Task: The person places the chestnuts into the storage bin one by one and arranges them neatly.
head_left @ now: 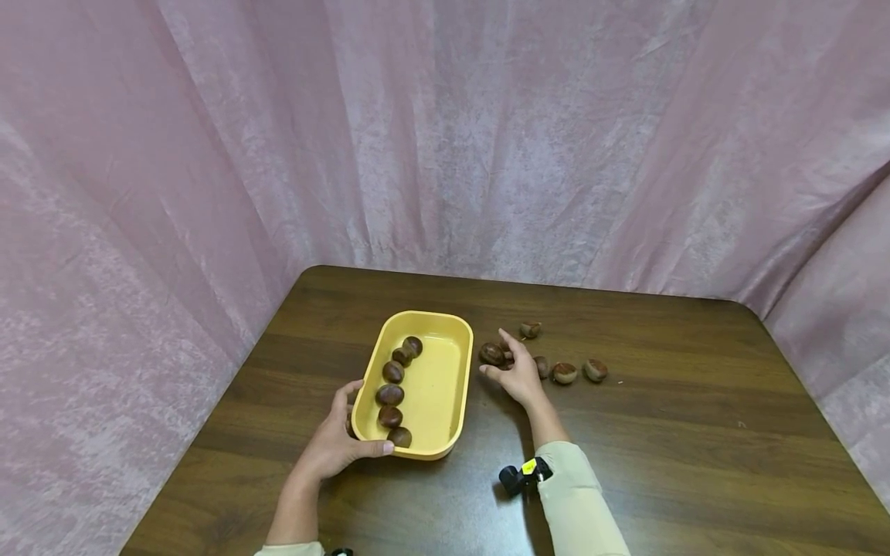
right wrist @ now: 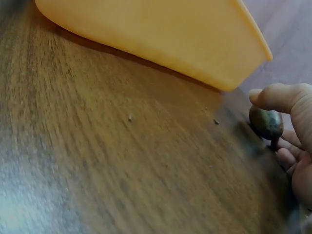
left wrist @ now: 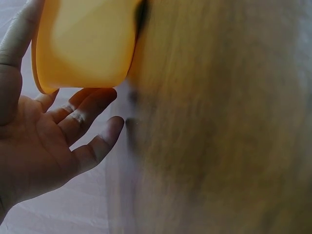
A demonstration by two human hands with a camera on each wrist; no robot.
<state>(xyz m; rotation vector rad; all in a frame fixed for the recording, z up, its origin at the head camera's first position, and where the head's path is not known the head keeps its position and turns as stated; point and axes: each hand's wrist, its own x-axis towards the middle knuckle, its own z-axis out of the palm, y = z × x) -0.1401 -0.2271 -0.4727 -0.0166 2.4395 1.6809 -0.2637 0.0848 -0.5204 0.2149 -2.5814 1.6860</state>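
Note:
My left hand [head_left: 335, 442] grips the near left corner of a yellow plastic tray [head_left: 455, 386], thumb on the near rim and fingers along the outer side. In the left wrist view the fingers [left wrist: 80, 117] spread beneath the tray's edge. Several brown chestnuts [head_left: 390, 394] lie in a wavy row along the tray's left side. To the right of the tray, my right hand [head_left: 518, 376] reaches over loose chestnuts, thumb and forefinger apart around a dark chestnut [head_left: 491, 354]. The right wrist view shows this chestnut [right wrist: 265, 122] just below the thumb, fingers behind it.
More chestnuts [head_left: 565, 373] lie on the brown wooden table [head_left: 695, 432] right of my right hand, with another chestnut [head_left: 531, 330] behind it. A pink curtain [head_left: 445, 139] hangs round the table's back and sides. My right wrist carries a small black camera [head_left: 513, 480].

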